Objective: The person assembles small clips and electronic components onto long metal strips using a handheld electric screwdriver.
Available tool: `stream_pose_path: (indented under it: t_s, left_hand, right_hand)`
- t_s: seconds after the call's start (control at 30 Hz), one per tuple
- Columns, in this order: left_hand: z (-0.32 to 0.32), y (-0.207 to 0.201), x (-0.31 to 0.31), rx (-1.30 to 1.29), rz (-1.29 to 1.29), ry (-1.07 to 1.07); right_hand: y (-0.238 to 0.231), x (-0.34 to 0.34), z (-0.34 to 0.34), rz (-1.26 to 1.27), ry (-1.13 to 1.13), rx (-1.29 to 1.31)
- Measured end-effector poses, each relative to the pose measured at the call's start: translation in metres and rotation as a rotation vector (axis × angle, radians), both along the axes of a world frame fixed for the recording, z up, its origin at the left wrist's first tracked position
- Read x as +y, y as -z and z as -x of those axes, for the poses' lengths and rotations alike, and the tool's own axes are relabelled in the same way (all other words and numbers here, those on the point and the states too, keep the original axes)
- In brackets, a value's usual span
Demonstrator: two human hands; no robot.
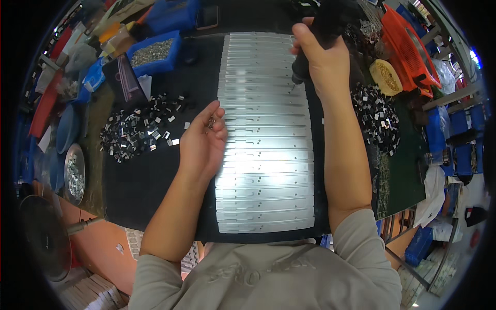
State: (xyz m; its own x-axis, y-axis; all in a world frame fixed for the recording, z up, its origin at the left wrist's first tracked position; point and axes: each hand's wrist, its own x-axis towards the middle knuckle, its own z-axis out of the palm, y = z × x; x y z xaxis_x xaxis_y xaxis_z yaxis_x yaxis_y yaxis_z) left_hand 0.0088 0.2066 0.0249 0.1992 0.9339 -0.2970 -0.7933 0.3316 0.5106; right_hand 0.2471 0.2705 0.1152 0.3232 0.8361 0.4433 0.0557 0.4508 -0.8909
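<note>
A row of long silver metal strips (274,124) lies side by side on the dark work mat in front of me, with small holes or screws along them. My right hand (328,59) is wrapped round a black power screwdriver (300,67), whose tip points down at a strip near the far right part of the row. At the row's left edge, my left hand (206,137) is cupped with its fingers curled around several small screws (211,123).
Small black-and-silver pieces lie in piles on the left (139,126) and right (377,119). A blue bin (152,54) of small metal parts, a propped phone (124,80), a yellow tub (386,77) and an orange basket (408,49) stand around. A metal bowl (75,173) sits at the left edge.
</note>
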Motion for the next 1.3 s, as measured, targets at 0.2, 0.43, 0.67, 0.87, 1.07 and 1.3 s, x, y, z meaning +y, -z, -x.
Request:
stream_pose_path:
  t_s: [0.2,0.43,0.67,0.87,1.07,1.3]
  left_hand:
    - [0.001,0.003,0.003,0.092,-0.042,0.025]
    - [-0.001,0.002,0.001,0.099,-0.004,0.001]
    - [0.002,0.003,-0.001,0.076,-0.041,0.048]
    - [0.001,0.004,0.0,0.033,-0.031,0.066]
    - [-0.005,0.001,0.002,0.013,-0.019,0.07]
    - [-0.006,-0.012,-0.009,0.07,-0.001,0.107]
  right_hand:
    - [0.008,0.003,0.001,0.055,-0.026,-0.019]
    - [0.012,0.004,0.001,0.094,0.014,-0.067]
    - [0.014,-0.001,0.01,0.075,-0.009,-0.081]
    - [0.026,0.004,0.009,0.067,-0.05,-0.187]
    - [0.029,0.01,0.001,0.032,-0.109,-0.054]
    - [0.019,-0.006,-0.018,0.045,-0.154,-0.053]
